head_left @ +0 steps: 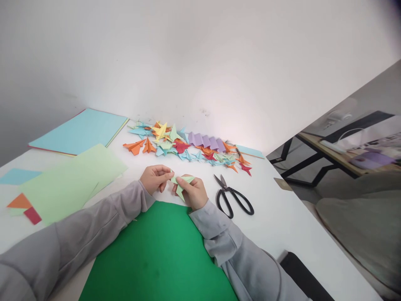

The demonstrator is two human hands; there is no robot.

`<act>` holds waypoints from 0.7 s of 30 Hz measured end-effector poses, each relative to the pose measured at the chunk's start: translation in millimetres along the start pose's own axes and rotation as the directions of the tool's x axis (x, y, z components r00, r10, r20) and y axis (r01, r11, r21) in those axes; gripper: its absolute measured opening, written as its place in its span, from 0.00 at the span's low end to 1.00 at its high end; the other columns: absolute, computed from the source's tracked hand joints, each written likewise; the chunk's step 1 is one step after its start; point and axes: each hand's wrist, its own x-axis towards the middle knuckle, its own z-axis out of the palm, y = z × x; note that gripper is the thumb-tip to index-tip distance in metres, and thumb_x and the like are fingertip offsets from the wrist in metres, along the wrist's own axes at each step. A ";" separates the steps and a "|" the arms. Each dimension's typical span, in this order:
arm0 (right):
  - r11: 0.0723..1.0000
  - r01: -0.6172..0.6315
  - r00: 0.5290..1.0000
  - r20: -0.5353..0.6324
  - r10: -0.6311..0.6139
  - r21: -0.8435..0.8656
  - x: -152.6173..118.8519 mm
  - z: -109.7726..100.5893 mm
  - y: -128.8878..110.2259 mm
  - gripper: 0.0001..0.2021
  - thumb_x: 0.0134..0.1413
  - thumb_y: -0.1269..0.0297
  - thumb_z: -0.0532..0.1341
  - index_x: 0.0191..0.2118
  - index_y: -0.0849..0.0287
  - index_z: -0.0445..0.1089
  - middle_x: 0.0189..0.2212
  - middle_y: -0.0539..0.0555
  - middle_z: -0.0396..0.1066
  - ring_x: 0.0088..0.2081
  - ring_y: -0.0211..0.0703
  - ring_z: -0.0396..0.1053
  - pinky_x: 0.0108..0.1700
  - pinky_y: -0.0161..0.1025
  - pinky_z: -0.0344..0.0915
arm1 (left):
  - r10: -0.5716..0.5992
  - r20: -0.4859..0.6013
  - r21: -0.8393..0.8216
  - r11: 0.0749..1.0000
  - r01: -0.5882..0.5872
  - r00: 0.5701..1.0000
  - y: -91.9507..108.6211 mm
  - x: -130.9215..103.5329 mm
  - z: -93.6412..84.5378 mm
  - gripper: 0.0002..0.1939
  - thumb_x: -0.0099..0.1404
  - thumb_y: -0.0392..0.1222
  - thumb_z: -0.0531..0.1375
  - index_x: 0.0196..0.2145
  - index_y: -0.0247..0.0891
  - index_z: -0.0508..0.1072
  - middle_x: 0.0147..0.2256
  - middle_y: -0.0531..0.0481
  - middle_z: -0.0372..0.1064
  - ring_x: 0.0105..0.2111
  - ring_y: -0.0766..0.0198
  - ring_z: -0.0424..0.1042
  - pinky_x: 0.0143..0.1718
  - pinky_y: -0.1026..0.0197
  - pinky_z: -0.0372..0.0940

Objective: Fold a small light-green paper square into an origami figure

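A small pale green folded paper piece (181, 190), with pointed ends, is held between both hands above the far edge of a green mat (150, 251). My left hand (155, 179) pinches its upper left tip between thumb and fingertips. The body of the paper is gripped by my right hand (194, 193), thumb on top and fingers underneath, partly hidden. Just right of that hand lies a pair of black-handled scissors (233, 196), its blades slightly apart. Beyond the hands, several folded paper pieces (180, 146) in many colours lie in a heap.
Light green sheets (69, 179) spread over the left side, near orange (19, 201) and red paper scraps (32, 215). A stack of blue-topped paper (81, 131) lies behind them. At the lower right is a black object (303, 276). A wall rises behind the table.
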 end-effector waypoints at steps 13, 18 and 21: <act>0.999 0.007 0.998 -0.057 -0.009 -0.031 2.0 -2.1 6.2 0.14 0.41 0.55 0.64 0.21 0.61 0.67 0.15 0.49 0.66 0.16 0.34 0.58 0.19 0.35 0.57 | -0.024 0.098 0.059 0.998 0.018 0.995 4.7 -3.2 -1.7 0.17 0.38 0.43 0.68 0.24 0.31 0.68 0.13 0.58 0.62 0.09 0.74 0.58 0.09 0.70 0.51; 0.996 0.007 0.999 -0.031 -0.009 -0.091 2.9 -4.3 7.8 0.16 0.40 0.51 0.63 0.22 0.61 0.68 0.15 0.50 0.67 0.18 0.38 0.62 0.20 0.35 0.60 | -0.057 0.135 0.008 0.998 0.057 0.989 5.1 -0.9 -4.3 0.20 0.37 0.43 0.68 0.27 0.32 0.69 0.12 0.60 0.60 0.07 0.76 0.55 0.07 0.71 0.48; 0.996 0.006 1.000 -0.017 -0.007 -0.088 2.5 -3.8 6.8 0.16 0.39 0.50 0.64 0.23 0.61 0.68 0.16 0.51 0.68 0.20 0.39 0.64 0.20 0.36 0.61 | -0.085 0.181 -0.002 0.996 0.086 0.980 8.3 -1.9 -5.1 0.23 0.38 0.42 0.68 0.33 0.31 0.71 0.13 0.60 0.60 0.07 0.77 0.53 0.07 0.70 0.48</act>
